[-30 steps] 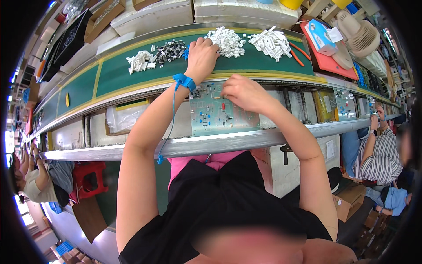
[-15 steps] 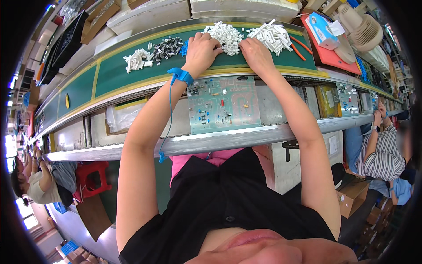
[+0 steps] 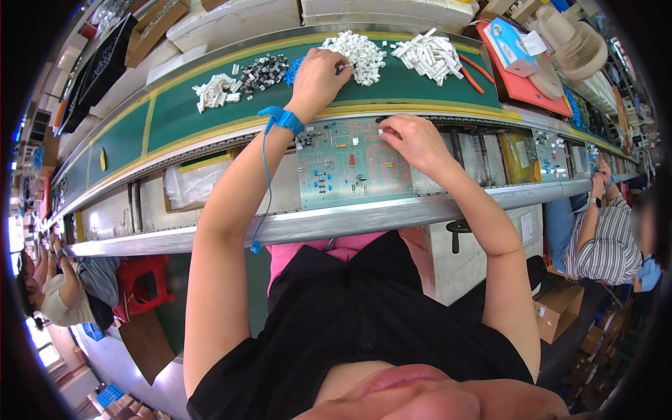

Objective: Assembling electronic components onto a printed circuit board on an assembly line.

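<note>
My right hand (image 3: 414, 142) is over the upper right part of a green circuit board (image 3: 329, 192), closed in a pinch on a small white connector (image 3: 381, 131). The board carries several small parts, among them blue, red and dark ones. My left hand (image 3: 318, 82) is at the left edge of a heap of small white connectors (image 3: 360, 57), fingers pinched together. What its fingertips hold is too small to make out. A blue wrist strap (image 3: 283, 120) with a cord circles my left wrist. Blue parts (image 3: 292, 72) lie just left of that hand.
On the green bench top lie black parts (image 3: 264, 75), white parts (image 3: 215, 93), longer white connectors (image 3: 430, 57) and orange-handled pliers (image 3: 471, 74). A metal rail (image 3: 252, 236) runs along the front. A tissue box (image 3: 514, 47) and a fan (image 3: 574, 45) stand right. Other people work at both sides.
My right hand has come back from the white heaps to above the circuit board with a small white connector. My left hand has barely shifted at the heap.
</note>
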`<state>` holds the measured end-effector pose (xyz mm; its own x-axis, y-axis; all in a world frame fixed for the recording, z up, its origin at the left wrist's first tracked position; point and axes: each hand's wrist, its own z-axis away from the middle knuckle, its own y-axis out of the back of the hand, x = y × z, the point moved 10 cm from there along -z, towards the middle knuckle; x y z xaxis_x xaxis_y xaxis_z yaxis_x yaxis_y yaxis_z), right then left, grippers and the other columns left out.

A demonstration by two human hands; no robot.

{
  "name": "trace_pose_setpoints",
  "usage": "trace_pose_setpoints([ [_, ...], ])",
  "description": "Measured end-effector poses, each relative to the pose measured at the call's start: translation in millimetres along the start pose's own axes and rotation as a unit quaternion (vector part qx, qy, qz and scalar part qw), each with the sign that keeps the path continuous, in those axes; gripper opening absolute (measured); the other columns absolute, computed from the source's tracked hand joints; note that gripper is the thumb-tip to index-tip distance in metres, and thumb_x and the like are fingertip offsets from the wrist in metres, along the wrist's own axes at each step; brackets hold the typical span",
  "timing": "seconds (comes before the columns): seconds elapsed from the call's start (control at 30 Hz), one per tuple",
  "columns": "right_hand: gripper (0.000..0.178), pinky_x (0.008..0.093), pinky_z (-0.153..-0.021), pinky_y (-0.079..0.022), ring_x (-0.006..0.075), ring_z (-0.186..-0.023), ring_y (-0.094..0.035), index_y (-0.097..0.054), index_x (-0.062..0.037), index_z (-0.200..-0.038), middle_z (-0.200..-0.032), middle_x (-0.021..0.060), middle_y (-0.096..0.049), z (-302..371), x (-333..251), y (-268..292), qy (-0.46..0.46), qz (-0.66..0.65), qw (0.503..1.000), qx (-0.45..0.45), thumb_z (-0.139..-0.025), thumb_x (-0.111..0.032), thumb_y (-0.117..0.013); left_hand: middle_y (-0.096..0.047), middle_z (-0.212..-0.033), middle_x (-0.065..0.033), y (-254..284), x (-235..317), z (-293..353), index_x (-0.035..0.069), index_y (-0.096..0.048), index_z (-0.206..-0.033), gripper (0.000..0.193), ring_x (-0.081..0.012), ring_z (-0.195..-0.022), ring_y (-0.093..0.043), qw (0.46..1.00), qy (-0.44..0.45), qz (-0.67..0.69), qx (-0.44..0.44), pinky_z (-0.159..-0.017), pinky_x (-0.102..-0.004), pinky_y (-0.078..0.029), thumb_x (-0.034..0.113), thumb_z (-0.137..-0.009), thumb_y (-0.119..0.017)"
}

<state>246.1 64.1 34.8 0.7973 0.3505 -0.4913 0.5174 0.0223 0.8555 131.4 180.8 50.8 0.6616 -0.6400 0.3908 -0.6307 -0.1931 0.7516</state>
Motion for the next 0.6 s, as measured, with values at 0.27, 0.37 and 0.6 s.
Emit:
trace_pose_setpoints([
  [0.27, 0.015, 0.0391, -0.073, -0.05, 0.0277, -0.086, -0.062, -0.067, -0.0042, -0.088, -0.087, 0.0094, -0.065, -0.7, 8.9, -11.3, -0.02, 0.058, 0.998, -0.022, -0.079, -0.016, -0.064, -0.067, -0.077, -0.0079, -2.0, -11.2, 36.8, -0.002, -0.065, -0.092, 0.019, -0.013, -0.065, -0.062, 0.923, 0.191, 0.321, -0.096, -0.059, -0.0258, -0.05, 0.014, -0.081, -0.065],
  [0.37, 0.015, 0.0395, -0.072, -0.05, 0.0279, -0.085, -0.063, -0.067, -0.005, -0.088, -0.087, 0.0091, -0.065, -1.4, 3.3, -9.7, 0.005, 0.082, 0.997, -0.006, -0.079, -0.016, -0.064, -0.067, -0.076, -0.0056, -2.0, -1.7, 54.6, -0.003, -0.066, -0.096, 0.019, -0.0083, -0.062, -0.058, 0.894, 0.235, 0.347, -0.156, -0.057, -0.0229, -0.049, 0.012, -0.084, -0.062],
  [0.6, 0.017, 0.0401, -0.069, -0.051, 0.0289, -0.081, -0.064, -0.068, -0.0064, -0.09, -0.086, 0.0094, -0.067, -16.5, -2.2, 0.0, 0.02, 0.073, 0.997, -0.032, -0.082, -0.02, -0.06, -0.067, -0.076, -0.0132, 7.0, 17.0, 82.7, -0.001, -0.066, -0.103, 0.022, -0.0187, -0.062, -0.061, 0.932, 0.178, 0.254, -0.19, -0.061, -0.029, -0.05, 0.01, -0.085, -0.059],
])
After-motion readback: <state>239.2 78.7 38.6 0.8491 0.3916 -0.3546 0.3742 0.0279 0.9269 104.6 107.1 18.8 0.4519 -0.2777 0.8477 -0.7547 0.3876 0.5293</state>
